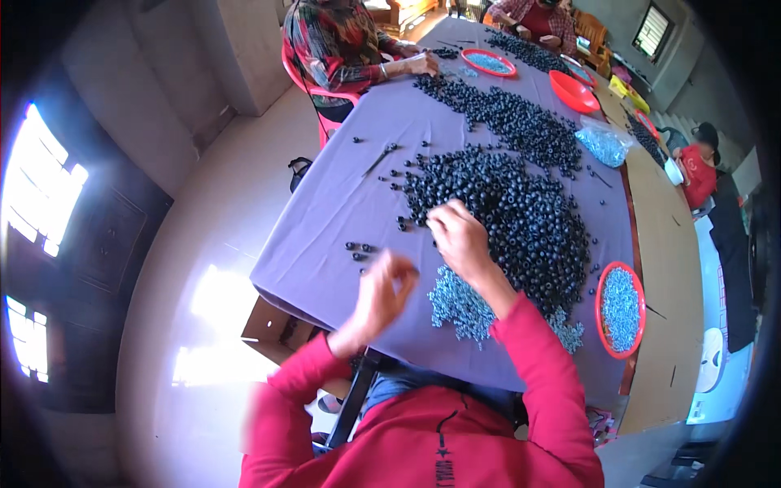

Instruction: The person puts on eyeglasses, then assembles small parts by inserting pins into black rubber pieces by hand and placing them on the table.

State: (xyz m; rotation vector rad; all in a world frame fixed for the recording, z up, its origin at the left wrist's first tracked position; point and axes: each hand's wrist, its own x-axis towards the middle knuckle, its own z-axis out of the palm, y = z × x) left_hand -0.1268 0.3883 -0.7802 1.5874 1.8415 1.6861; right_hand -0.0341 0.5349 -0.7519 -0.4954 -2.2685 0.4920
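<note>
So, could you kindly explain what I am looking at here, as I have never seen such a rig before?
There is no robot: these are a person's two bare hands, in red sleeves. The one picture comes from a wide fisheye camera on that person's head, looking down, so straight edges bend near the rim.

A purple cloth covers the table. On it lie a big heap of black bead-like pieces, a smaller pile of light-blue pieces and a red dish of similar blue ones.

The right hand is at the black heap; the left hand is blurred, nearer the table edge. Whether either holds a piece, I cannot tell.
</note>
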